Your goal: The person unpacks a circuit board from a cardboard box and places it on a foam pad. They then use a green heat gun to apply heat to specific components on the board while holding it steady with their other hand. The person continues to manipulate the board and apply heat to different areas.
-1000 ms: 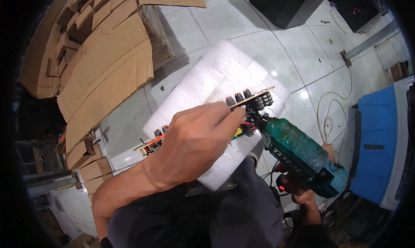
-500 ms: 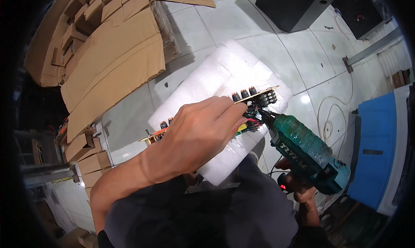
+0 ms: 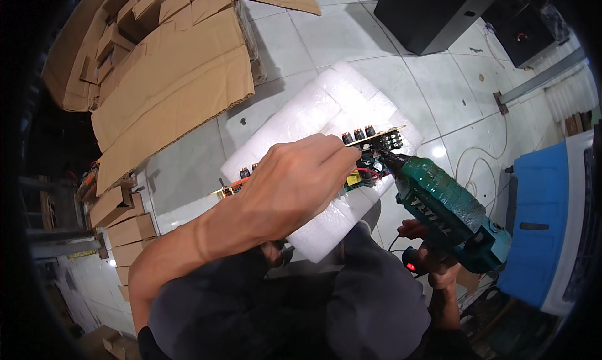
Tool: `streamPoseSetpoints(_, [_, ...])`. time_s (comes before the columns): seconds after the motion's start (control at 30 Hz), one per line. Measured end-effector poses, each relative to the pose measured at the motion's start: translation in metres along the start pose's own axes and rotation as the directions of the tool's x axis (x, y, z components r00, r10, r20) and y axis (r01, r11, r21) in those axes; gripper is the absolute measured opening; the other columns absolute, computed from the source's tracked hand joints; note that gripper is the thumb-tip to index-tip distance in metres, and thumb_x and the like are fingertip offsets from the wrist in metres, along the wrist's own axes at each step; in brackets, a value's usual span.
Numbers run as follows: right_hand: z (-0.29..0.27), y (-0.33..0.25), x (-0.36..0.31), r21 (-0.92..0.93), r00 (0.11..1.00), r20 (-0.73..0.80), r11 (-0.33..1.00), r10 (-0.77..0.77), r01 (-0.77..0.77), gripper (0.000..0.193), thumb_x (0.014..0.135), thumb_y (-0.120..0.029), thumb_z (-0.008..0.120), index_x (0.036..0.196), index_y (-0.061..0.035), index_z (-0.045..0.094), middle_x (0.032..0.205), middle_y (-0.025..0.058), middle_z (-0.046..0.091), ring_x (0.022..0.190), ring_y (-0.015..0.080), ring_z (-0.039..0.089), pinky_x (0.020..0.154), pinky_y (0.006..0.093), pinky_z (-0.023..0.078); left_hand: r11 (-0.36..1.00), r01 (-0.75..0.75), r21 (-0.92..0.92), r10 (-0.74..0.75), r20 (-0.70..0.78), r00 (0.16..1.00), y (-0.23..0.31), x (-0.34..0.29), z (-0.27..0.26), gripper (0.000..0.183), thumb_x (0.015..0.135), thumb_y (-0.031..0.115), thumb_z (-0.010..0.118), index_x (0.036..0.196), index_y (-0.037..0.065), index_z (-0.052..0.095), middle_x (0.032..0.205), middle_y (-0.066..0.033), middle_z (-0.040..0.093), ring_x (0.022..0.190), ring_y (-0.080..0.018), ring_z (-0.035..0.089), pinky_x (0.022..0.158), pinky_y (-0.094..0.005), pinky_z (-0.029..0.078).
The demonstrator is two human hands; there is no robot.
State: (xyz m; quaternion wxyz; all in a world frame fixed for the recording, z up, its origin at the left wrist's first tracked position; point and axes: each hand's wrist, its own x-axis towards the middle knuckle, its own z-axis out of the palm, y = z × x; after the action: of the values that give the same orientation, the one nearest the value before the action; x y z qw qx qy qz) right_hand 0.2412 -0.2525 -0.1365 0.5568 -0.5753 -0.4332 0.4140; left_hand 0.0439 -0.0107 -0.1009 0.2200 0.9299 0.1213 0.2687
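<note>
My left hand [image 3: 301, 184] closes over the middle of a long circuit board panel [image 3: 379, 135], covering much of it. Black knobs [image 3: 359, 134] stand along its far side, and a yellow component and a red wire show below my fingertips. My right hand [image 3: 433, 256] grips the handle of a green power drill [image 3: 439, 190], its body pointing up and left. The drill's dark nose reaches in among the parts at the board's right end; its exact contact point is too small to make out. A white foam-wrapped block [image 3: 326, 103] lies under the board.
Flattened cardboard and cartons [image 3: 182, 103] fill the upper left, with smaller boxes [image 3: 132, 228] below. A tall black cabinet [image 3: 433, 15] stands at the back. At right are a blue plastic bin [image 3: 539, 222] and a pale cable [image 3: 467, 159] on the tiled floor.
The whole view has shifted slightly. More of the yellow component and red wire shows beside my left fingers. Both hands keep their hold, and the drill nose stays at the board's right end.
</note>
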Motion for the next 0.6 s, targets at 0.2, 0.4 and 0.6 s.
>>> streamPoseSetpoints(0.2, [0.002, -0.005, 0.002, 0.094, 0.998, -0.031, 0.994, -0.052, 0.054, 0.048, 0.091, -0.003, 0.062, 0.136, 0.0086, 0.050, 0.122, 0.0233, 0.065, 0.114, 0.0330, 0.064, 0.099, 0.0472, 0.049, 1.000, 0.010, -0.018, -0.011, -0.033, 0.999, 0.000, 0.000, -0.004, 0.021, 0.081, 0.003, 0.077, 0.100, -0.001, 0.068, 0.087, -0.0145, 0.067, 0.075, -0.0311, 0.067, 0.065, -0.0382, 0.054])
streamPoseSetpoints(0.4, [-0.005, -0.008, -0.002, 0.075, 0.998, 0.007, 0.995, -0.059, 0.058, 0.047, 0.094, -0.006, 0.061, 0.136, 0.0110, 0.048, 0.121, 0.0277, 0.064, 0.114, 0.0366, 0.063, 0.100, 0.0496, 0.049, 0.997, 0.033, 0.070, -0.019, -0.193, 0.981, -0.006, -0.001, -0.025, 0.015, 0.081, 0.000, 0.076, 0.095, -0.002, 0.071, 0.086, -0.0156, 0.070, 0.075, -0.0292, 0.069, 0.066, -0.0346, 0.054])
streamPoseSetpoints(0.6, [-0.004, -0.002, -0.005, 0.046, 0.996, -0.044, 0.995, -0.083, 0.085, 0.051, 0.092, -0.012, 0.065, 0.134, 0.0112, 0.050, 0.122, 0.0286, 0.064, 0.107, 0.0374, 0.067, 0.092, 0.0488, 0.054, 0.981, 0.195, 0.024, -0.184, -0.237, 0.954, -0.012, -0.021, -0.047, 0.013, 0.082, 0.001, 0.076, 0.094, -0.003, 0.072, 0.084, -0.0137, 0.072, 0.073, -0.0243, 0.069, 0.068, -0.0316, 0.053])
